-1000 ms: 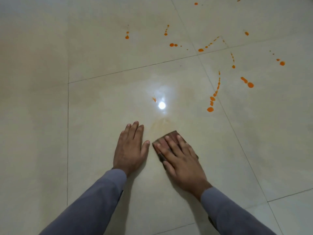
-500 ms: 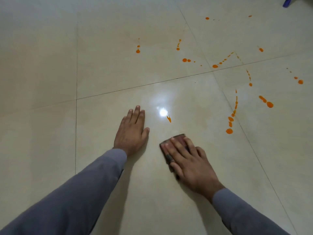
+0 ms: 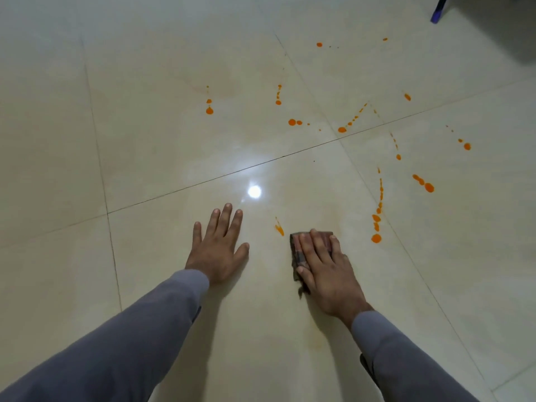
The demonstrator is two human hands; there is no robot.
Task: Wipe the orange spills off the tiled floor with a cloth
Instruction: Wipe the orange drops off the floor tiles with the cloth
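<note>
Long grey sleeves [image 3: 121, 343] cover both arms to the wrists, leaving the hands [image 3: 216, 250] bare.

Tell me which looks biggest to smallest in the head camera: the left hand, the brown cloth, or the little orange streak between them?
1. Left hand, biggest.
2. Brown cloth, though the right hand hides much of it, so unsure.
3. Orange streak, smallest.

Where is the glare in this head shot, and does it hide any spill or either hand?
Head view: a bright lamp reflection sits on the glossy floor just beyond the left hand, covering no orange spots; right hand and cloth stay sharp; tile lines bow slightly from the wide lens; soft shadows under both arms.
</note>
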